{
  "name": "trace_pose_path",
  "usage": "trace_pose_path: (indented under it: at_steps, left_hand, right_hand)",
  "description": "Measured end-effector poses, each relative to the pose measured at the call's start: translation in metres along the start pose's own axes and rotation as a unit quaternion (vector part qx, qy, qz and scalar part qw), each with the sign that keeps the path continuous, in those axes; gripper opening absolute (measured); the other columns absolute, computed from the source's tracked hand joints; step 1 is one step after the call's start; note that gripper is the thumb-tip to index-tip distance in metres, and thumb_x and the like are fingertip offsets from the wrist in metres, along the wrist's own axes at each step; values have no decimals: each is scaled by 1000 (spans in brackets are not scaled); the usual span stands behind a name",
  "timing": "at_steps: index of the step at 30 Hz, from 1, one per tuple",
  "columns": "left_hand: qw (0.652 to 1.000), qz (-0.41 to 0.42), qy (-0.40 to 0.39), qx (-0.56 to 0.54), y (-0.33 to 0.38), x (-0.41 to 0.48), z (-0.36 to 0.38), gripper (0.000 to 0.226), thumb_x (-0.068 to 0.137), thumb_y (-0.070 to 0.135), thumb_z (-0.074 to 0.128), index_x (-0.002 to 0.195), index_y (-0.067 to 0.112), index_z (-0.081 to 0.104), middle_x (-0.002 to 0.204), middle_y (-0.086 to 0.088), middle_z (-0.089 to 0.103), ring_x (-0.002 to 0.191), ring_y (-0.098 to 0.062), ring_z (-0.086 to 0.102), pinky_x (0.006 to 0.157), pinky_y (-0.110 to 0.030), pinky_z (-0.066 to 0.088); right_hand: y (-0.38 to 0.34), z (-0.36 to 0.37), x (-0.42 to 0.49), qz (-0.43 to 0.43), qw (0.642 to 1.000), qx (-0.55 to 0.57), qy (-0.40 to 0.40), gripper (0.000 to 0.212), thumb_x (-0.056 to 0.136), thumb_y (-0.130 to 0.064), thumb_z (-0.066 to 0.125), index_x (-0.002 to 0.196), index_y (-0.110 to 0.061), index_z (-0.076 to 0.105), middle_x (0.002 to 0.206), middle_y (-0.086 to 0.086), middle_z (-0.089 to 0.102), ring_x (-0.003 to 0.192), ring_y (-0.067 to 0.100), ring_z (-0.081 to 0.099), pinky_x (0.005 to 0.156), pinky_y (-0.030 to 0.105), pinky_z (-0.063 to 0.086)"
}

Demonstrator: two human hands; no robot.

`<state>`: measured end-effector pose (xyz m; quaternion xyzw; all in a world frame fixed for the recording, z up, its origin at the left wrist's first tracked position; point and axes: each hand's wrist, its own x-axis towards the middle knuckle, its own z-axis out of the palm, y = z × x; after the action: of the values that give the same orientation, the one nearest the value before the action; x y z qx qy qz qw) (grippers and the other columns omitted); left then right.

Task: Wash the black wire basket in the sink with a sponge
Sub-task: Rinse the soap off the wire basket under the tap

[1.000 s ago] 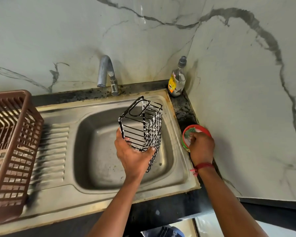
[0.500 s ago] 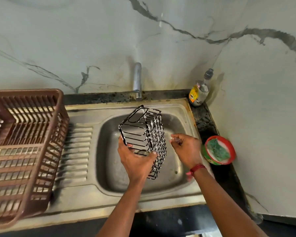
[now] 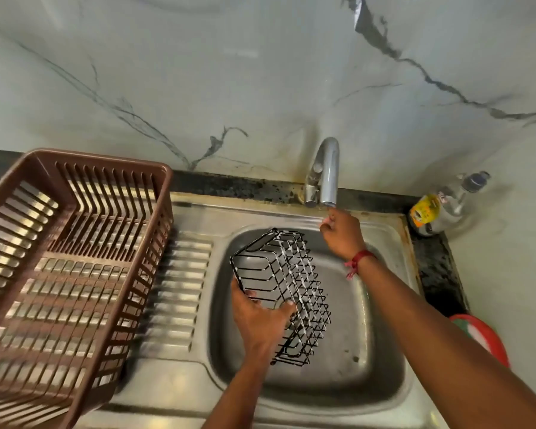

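Steel sink [image 3: 384, 394]: left hand [image 3: 262, 320] clasps soapy basket [image 3: 280, 292]; right hand [image 3: 342, 232], fingers curled, under tap [image 3: 327, 171]. Slick wire may slip.

Two bare forearms showing, no sleeves, left hand [image 3: 262, 320] wearing nothing, right hand [image 3: 342, 233] wearing nothing, red thread band [image 3: 358, 261] circling the right wrist, its frayed ends hanging loose below the knot

head cam | above, facing forward-down | close over sink [image 3: 384, 388]
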<state>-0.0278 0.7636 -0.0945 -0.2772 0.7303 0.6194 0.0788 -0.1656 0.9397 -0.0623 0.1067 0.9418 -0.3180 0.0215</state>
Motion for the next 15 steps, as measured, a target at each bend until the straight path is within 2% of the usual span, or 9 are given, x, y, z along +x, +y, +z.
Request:
trace_pose_path:
  at_steps: [2,3,6,10,12,14,15]
  left_hand:
    - [1000,-6,3,3,-5,7,3,130,64,12,98,165,15,15,166,-10,33,147,-28,39,113,-27,28]
    - [1000,-11,6,4,-6,11,6,131,64,13,98,165,15,15,166,-10,33,148,-28,37,115,-29,28]
    - [999,-27,17,20,-8,13,9,131,64,15,98,165,15,15,166,-10,33,149,-27,36,119,-32,27]
    - [998,-39,32,42,-10,14,12,131,62,16,99,164,14,17,164,-11,36,146,-26,40,120,-35,31]
    - [997,-40,33,52,-10,13,12,133,61,18,99,164,14,16,164,-11,36,145,-27,41,120,-35,31]
    - [997,-38,32,59,-9,12,12,133,61,18,99,164,14,16,166,-11,33,147,-27,38,116,-29,28]
    - [997,-37,31,62,-9,12,12,133,61,17,99,164,13,16,166,-11,32,148,-27,37,115,-28,27]
  right_hand:
    - [-2,11,21,14,1000,-6,0,20,91,-5,50,100,2,66,88,16,66,90,32,63,65,22,37]
    - [-3,16,29,23,1000,0,0,21,92,-5,49,99,4,66,92,19,66,91,32,64,63,20,35]
    - [-3,31,37,33,999,7,-12,33,95,-6,48,125,2,57,111,20,64,99,31,62,63,9,36]
    - [7,46,47,10,999,-8,-40,45,92,-14,51,137,-12,46,112,17,61,78,18,52,45,-1,33]
    - [10,53,51,4,997,-61,-48,54,91,-25,51,143,-20,36,115,16,59,71,16,48,47,2,32]
    - [10,57,48,-67,983,-161,-58,63,94,-27,47,150,-23,18,118,20,55,70,19,51,56,19,44]
    - [9,60,43,-115,968,-214,-67,64,96,-26,45,151,-24,13,118,20,53,77,22,54,62,28,49]
